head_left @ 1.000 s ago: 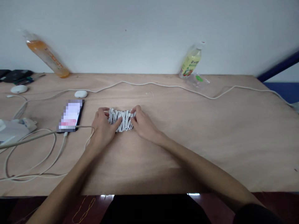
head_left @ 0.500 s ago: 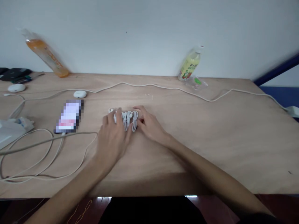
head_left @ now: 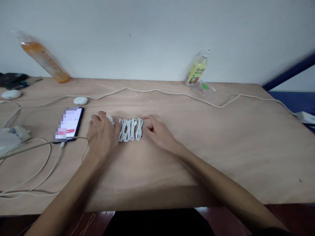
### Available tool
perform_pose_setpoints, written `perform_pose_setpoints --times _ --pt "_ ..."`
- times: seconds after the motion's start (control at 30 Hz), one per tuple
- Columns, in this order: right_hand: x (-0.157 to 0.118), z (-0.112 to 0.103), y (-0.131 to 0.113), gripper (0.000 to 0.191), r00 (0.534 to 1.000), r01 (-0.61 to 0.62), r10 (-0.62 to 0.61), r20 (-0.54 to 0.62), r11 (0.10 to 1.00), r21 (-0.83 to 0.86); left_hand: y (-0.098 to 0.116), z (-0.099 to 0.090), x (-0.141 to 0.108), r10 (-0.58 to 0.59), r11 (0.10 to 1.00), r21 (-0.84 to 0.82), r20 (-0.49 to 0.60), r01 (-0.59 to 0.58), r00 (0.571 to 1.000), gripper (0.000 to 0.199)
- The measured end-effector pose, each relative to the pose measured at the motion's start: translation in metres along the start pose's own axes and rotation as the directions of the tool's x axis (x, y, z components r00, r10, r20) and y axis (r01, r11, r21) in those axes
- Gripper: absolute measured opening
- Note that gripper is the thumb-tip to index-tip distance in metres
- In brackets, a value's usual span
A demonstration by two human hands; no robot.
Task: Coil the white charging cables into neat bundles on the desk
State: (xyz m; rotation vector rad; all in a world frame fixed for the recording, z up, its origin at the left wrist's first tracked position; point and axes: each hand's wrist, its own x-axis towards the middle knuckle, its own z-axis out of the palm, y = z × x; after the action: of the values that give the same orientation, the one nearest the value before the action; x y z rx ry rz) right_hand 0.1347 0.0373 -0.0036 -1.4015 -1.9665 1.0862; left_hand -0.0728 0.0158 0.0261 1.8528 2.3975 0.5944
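Several coiled white cables [head_left: 130,129] lie side by side in a short row on the wooden table. Around the left end of the row is my left hand [head_left: 102,134], its fingers curled over another coiled white cable [head_left: 110,120] that shows between thumb and forefinger; the rest of that coil is hidden. My right hand [head_left: 158,132] rests at the row's right end. Its forefinger reaches out to the far corner of the last coil, and the thumb is apart from it, with nothing visible held.
A phone [head_left: 69,124] with a cable plugged in lies left of my hands, near a white earbud case [head_left: 80,100]. A long white cord [head_left: 157,90] crosses the table's back. An orange drink bottle [head_left: 45,60] and a yellow-green bottle [head_left: 197,70] stand by the wall.
My left hand has shifted left, uncovering more of the coils in the row. The right hand stays at the right end. The view has moved slightly.
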Motion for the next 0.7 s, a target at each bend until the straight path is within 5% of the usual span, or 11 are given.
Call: perform_pose_setpoints --times 0.13,0.33,0.57,0.7 --pt "0.003 0.004 -0.002 0.042 1.0 -0.006 0.006 -0.018 1.0 -0.008 -0.01 -0.003 0.02 -0.144 0.984 -0.071 0.228 0.164 0.963 0.048" --pt "0.003 0.005 -0.003 0.043 1.0 -0.022 0.022 -0.022 1.0 -0.009 -0.033 -0.003 0.027 -0.19 0.897 -0.335 0.292 0.287 0.937 0.035" --pt "0.004 0.005 0.0 0.04 0.999 -0.02 0.019 -0.037 0.999 -0.026 -0.034 -0.011 0.009 -0.17 0.95 -0.234 0.174 0.209 0.97 0.021" --pt "0.005 0.007 0.002 0.04 0.998 -0.036 0.034 -0.043 0.998 -0.049 -0.028 -0.011 0.007 -0.117 0.966 -0.202 0.213 0.161 0.97 0.019"
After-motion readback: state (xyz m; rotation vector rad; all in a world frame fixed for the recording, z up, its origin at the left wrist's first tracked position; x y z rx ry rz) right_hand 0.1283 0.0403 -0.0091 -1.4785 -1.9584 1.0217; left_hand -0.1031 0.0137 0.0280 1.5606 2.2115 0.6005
